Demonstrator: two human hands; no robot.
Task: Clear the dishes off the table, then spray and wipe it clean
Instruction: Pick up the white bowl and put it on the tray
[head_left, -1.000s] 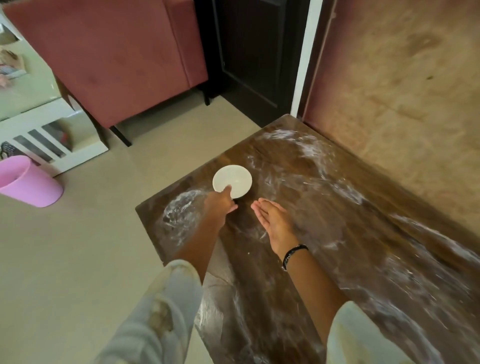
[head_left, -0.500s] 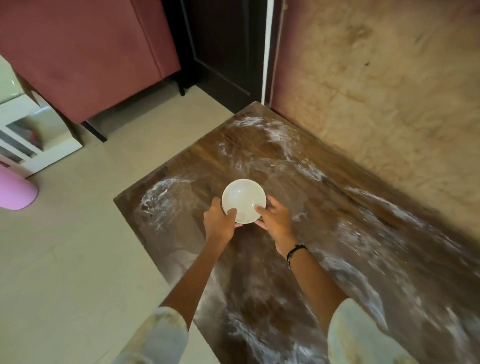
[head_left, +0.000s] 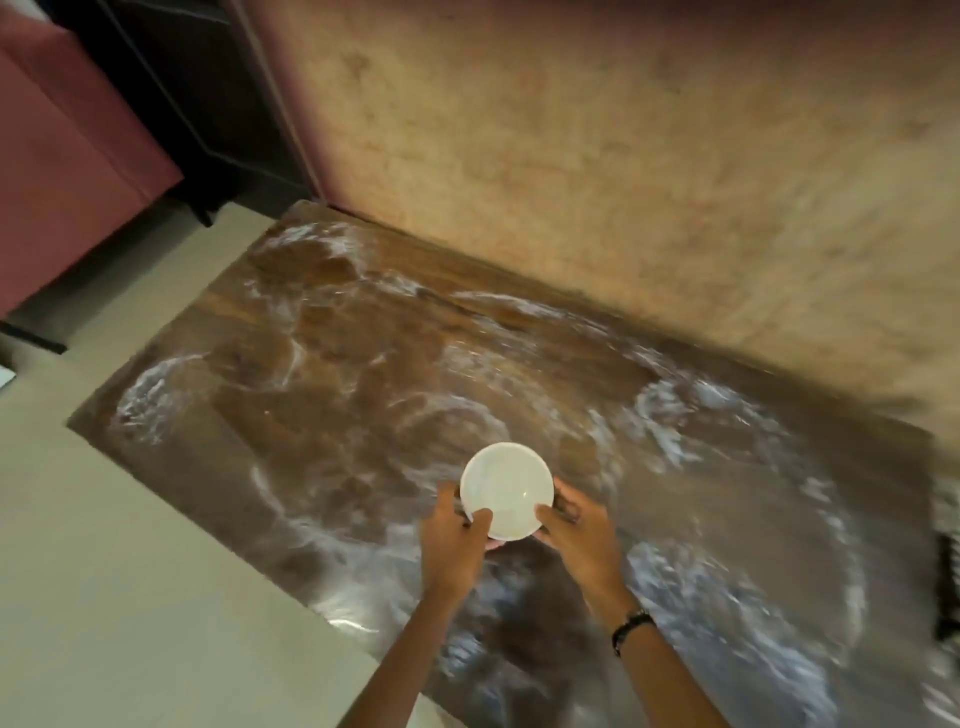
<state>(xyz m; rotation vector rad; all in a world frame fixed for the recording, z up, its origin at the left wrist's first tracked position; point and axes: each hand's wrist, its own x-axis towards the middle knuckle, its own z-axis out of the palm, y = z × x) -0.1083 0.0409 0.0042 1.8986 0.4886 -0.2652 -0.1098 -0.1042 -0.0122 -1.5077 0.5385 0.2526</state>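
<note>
A small white bowl (head_left: 506, 488) is held over the dark brown table (head_left: 363, 395), whose top is smeared with white swirling streaks. My left hand (head_left: 452, 545) grips the bowl's near left rim, thumb over the edge. My right hand (head_left: 579, 535) grips the near right rim the same way; a black band sits on that wrist. The bowl looks empty inside. Whether it touches the table I cannot tell.
A stained tan wall (head_left: 623, 182) runs along the table's far side. A dark red sofa (head_left: 62, 171) and a dark door (head_left: 197, 93) stand at the upper left. Pale floor (head_left: 130, 571) lies left of the table. A dark object (head_left: 948, 587) shows at the right edge.
My right hand closed onto the bowl, joining the left. Both hands have brought the bowl toward me, and the view has swung right, away from the pink bin.
</note>
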